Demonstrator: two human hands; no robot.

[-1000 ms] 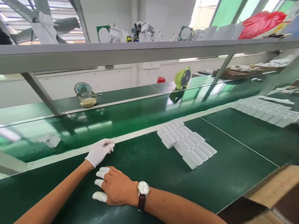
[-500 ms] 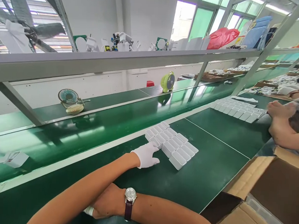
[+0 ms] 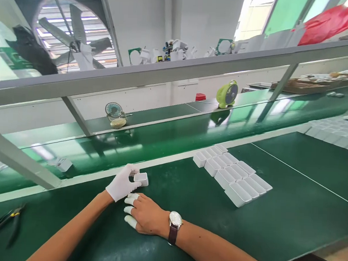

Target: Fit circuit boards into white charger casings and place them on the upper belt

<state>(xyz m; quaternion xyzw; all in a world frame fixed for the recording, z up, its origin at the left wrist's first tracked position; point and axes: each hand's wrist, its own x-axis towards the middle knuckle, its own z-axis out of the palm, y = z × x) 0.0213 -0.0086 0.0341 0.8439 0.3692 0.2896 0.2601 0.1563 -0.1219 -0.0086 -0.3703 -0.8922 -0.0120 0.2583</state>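
Observation:
My left hand (image 3: pixel 123 184), in a white glove, grips a small white open-topped plastic box (image 3: pixel 141 178) between thumb and fingers, over the green worktop near its far rail. Just below it lies my right hand (image 3: pixel 147 214), palm down, its fingers apart and wearing white finger cots. Nothing shows in the right hand, and a watch (image 3: pixel 175 220) is on that wrist. Further right, several similar white boxes (image 3: pixel 232 172) stand side by side in staggered rows, apart from both hands.
Pliers (image 3: pixel 13 216) lie at the left. A green conveyor belt (image 3: pixel 161 153) runs behind the rail, carrying a white part (image 3: pixel 64 164). Two small fans, one teal (image 3: pixel 113 110) and one lime green (image 3: pixel 226 95), stand beyond it. A shelf (image 3: pixel 176 71) crosses above. More white boxes (image 3: pixel 335 131) sit far right.
My left hand has moved left from the rows with one white box in its grip. The arms are no longer crossed, and my right hand's fingers now show. The view has turned left.

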